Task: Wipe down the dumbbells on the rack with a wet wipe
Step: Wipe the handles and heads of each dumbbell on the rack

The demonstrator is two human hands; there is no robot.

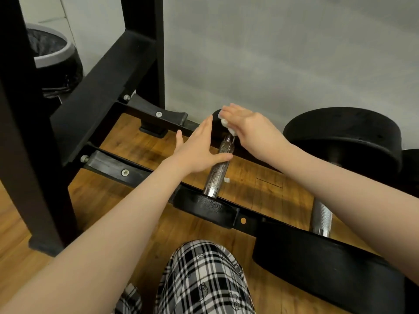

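Wood-plank flooring shows between the two black rails of the rack (145, 169), which runs from 9 o'clock toward 4 o'clock against a grey wall. On those rails lies the small dumbbell (219, 168), its knurled handle pointing toward 12 o'clock. The right hand (248, 130) pinches a bunched wet wipe (229, 128) against the dumbbell's far head. The left hand (199, 150) is spread flat, fingers straight, thumb touching the handle. A larger dumbbell (340, 141) sits just beside at 3 o'clock. Likely risk: the steadying hand holds nothing, so a hard rub could roll the small dumbbell along the rails. Open rail lies toward 9 o'clock; the wall crowds the far head. A lined bin (53, 55) stands at 10 o'clock.
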